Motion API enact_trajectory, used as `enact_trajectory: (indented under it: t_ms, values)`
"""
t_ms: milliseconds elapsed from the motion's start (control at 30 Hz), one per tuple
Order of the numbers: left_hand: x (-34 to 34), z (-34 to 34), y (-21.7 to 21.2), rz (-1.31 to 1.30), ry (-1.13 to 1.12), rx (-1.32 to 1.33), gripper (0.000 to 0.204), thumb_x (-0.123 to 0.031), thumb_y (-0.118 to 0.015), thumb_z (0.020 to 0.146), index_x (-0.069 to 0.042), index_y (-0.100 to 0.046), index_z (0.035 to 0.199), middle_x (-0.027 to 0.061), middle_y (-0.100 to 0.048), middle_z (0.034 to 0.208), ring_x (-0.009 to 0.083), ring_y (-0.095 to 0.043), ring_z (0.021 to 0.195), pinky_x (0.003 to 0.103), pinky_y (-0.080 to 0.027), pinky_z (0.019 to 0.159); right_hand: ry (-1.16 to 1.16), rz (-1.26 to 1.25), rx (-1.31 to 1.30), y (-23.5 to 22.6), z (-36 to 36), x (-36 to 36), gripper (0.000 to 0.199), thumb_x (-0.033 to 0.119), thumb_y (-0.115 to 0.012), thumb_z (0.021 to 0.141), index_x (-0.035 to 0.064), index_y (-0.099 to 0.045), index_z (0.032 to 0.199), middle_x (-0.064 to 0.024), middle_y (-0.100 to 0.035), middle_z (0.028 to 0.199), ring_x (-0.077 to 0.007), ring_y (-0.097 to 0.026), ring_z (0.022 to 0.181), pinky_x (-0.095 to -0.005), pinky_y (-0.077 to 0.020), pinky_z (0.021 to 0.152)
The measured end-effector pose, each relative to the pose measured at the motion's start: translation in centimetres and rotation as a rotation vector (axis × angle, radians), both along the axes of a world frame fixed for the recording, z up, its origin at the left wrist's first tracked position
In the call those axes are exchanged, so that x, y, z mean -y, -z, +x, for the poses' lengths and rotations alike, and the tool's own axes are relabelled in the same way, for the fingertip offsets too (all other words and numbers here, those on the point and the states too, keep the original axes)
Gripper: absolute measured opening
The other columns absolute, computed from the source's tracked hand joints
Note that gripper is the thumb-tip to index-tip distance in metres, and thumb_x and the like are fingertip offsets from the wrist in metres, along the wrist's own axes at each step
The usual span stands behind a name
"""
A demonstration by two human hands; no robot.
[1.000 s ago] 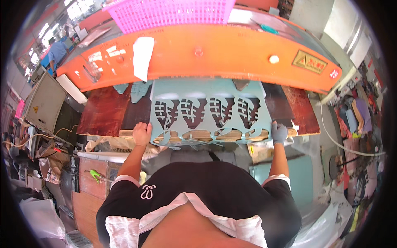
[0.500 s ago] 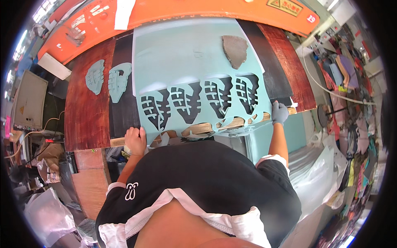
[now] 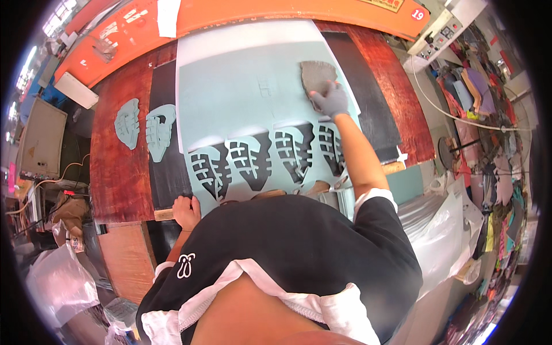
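A pale green sheet [image 3: 230, 86] lies across the board, with a row of several shoe-upper-shaped cut-outs [image 3: 250, 161] along its near side. My right hand [image 3: 332, 102], in a grey glove with bare fingertips, grips the near part of a grey-brown cutting die [image 3: 318, 75] at the sheet's far right. The die lies flat or nearly so. My left hand [image 3: 187, 213] rests bare at the board's front edge beside the sheet's near left corner, thumb apart from the fingers. Two cut pale green pieces [image 3: 127, 123] [image 3: 160, 131] lie left of the sheet.
An orange machine beam [image 3: 241, 14] spans the far side. The dark red table [image 3: 109, 178] carries a black board [image 3: 368, 86] under the sheet. A control box [image 3: 445, 31] stands far right. Plastic-wrapped material [image 3: 425, 230] sits to the right, and a wooden panel [image 3: 123, 259] at lower left.
My right hand has left the board's front right corner and reached forward onto the cutting die. My left hand stays at the front edge. The whole view has shifted slightly.
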State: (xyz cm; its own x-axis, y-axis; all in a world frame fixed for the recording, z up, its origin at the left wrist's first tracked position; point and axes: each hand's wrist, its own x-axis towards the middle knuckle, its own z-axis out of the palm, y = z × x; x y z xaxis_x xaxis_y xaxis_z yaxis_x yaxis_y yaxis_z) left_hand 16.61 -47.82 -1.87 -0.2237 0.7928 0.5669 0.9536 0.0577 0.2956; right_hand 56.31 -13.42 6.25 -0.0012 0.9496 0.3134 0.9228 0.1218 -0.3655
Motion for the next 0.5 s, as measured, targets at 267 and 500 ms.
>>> enact_trajectory:
  t_ms: [267, 500]
  values:
    - [0.2, 0.0, 0.7, 0.004, -0.06, 0.028, 0.029, -0.014, -0.065, 0.073, -0.009, -0.041, 0.058, 0.0092, -0.043, 0.064, 0.0304, -0.046, 0.064, 0.043, -0.034, 0.057, 0.213, -0.401, 0.053, -5.1, -4.9, -2.4, 0.094, 0.051, -0.069, 0.058, 0.0159, -0.035, 0.138, -0.0149, -0.025, 0.147, -0.0348, -0.044, 0.12, -0.0386, -0.0408, 0.096]
    - [0.0, -0.5, 1.0, -0.03, -0.097, 0.027, 0.03, -0.015, -0.066, 0.072, -0.008, -0.041, 0.058, 0.0096, -0.043, 0.065, 0.0309, -0.046, 0.064, 0.043, -0.035, 0.058, -0.199, -0.206, -1.018, -3.3, 2.9, -5.2, 0.08, 0.031, -0.072, 0.069, -0.0041, -0.04, 0.133, -0.0151, -0.054, 0.119, -0.0211, -0.056, 0.102, -0.0314, -0.0455, 0.085]
